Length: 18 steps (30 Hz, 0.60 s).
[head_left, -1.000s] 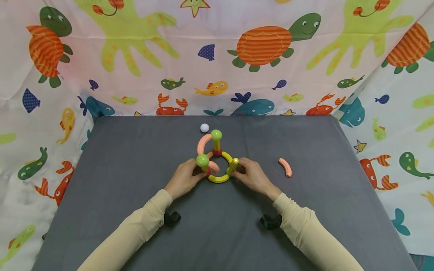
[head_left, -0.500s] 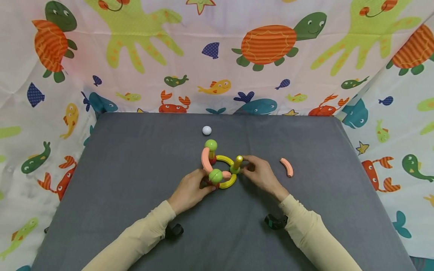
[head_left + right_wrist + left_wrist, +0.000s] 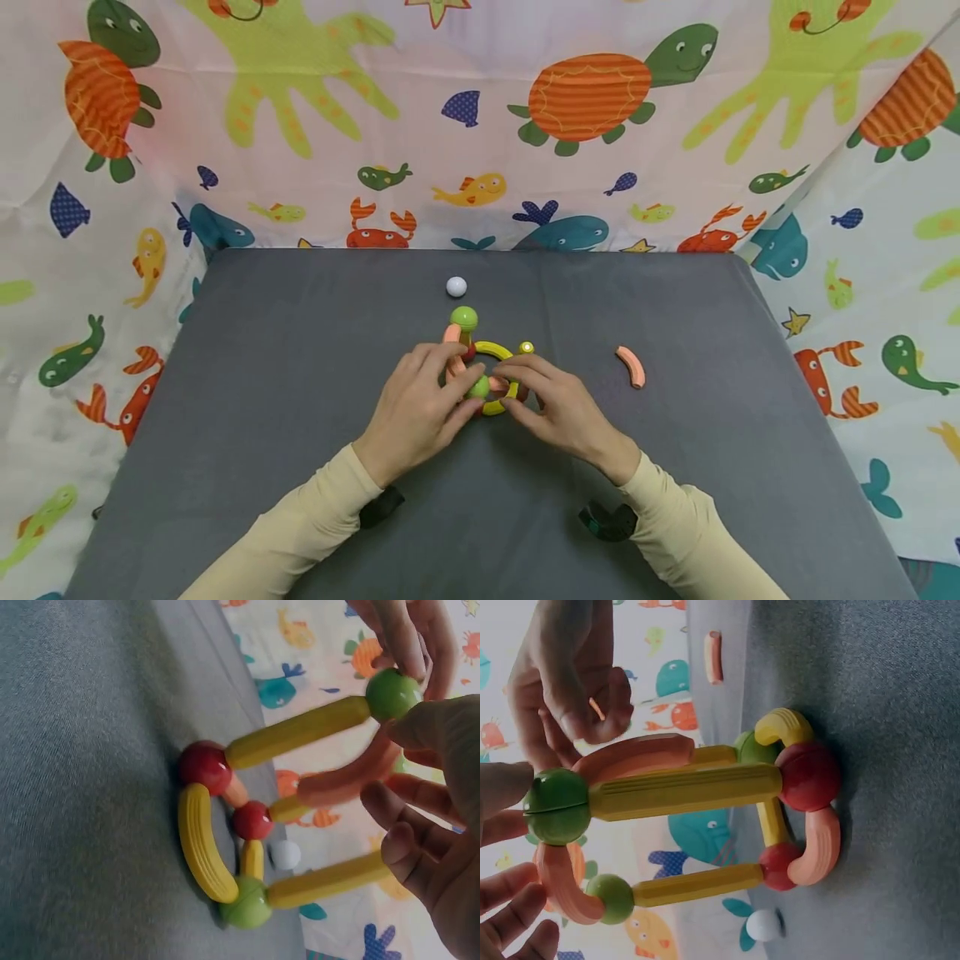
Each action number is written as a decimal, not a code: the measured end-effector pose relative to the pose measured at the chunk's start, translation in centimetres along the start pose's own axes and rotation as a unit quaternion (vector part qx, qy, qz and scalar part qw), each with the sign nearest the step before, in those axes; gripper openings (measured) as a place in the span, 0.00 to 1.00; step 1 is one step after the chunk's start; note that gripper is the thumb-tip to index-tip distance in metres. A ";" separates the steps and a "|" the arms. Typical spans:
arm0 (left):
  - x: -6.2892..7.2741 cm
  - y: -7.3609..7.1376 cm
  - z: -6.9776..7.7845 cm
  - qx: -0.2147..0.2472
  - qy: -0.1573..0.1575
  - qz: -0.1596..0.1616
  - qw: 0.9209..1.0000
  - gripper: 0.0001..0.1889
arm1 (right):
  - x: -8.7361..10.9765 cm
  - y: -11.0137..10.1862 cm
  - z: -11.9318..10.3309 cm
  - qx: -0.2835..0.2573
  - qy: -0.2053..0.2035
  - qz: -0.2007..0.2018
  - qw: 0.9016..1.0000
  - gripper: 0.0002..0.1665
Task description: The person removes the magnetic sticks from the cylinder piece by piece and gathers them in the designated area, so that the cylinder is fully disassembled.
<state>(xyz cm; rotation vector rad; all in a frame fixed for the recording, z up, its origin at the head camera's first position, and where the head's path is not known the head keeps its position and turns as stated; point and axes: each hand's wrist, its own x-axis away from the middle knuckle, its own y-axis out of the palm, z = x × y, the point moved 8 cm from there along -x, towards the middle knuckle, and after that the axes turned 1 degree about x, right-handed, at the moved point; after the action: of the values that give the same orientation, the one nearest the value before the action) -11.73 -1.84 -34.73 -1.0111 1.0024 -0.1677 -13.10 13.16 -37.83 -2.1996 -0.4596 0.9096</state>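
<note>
A toy frame of balls and rods stands on the grey cloth, with red balls [image 3: 205,768], a green ball [image 3: 246,902] and curved rods at its base. Upright yellow rods [image 3: 686,792] rise from it. My left hand [image 3: 416,408] pinches the front top green ball [image 3: 557,805] between thumb and finger. From that ball a pink curved rod [image 3: 352,776] reaches sideways, and my right hand [image 3: 562,408] has its thumb and fingers about it, close to the ball. Another pink curved rod [image 3: 566,885] links the front ball to the rear top green ball [image 3: 464,317].
Off to the right lies a loose pink curved rod [image 3: 631,367]. A white ball [image 3: 456,287] sits behind the frame. Printed cloth [image 3: 300,200] with sea animals rises behind the grey table cover [image 3: 300,333] and at its sides.
My left hand has risen from the frame's base to the front top green ball. My right hand has left the right-hand base ball for the pink curved rod. The frame has turned and come slightly nearer.
</note>
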 end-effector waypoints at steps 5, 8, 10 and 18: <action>0.0 0.7 0.2 -0.019 -0.001 -0.006 1.000 0.13 | -0.7 1.0 -0.1 0.017 -0.021 0.003 1.000 0.22; -0.1 0.8 0.4 -0.023 0.007 -0.005 1.000 0.14 | -0.7 1.2 0.0 0.023 -0.029 0.009 0.999 0.20; -0.1 0.7 0.5 -0.024 0.010 -0.002 1.000 0.14 | -0.7 1.2 -0.1 0.029 -0.033 0.015 0.999 0.19; 0.1 0.5 0.3 -0.020 0.008 0.005 1.000 0.15 | -0.1 0.9 0.3 0.066 -0.020 0.013 0.998 0.12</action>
<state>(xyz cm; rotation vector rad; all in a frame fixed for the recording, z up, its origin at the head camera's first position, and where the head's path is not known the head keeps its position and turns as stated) -11.55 -1.44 -35.11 -1.0429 1.0288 -0.1478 -13.31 12.61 -38.59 -2.0751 -0.3788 0.9732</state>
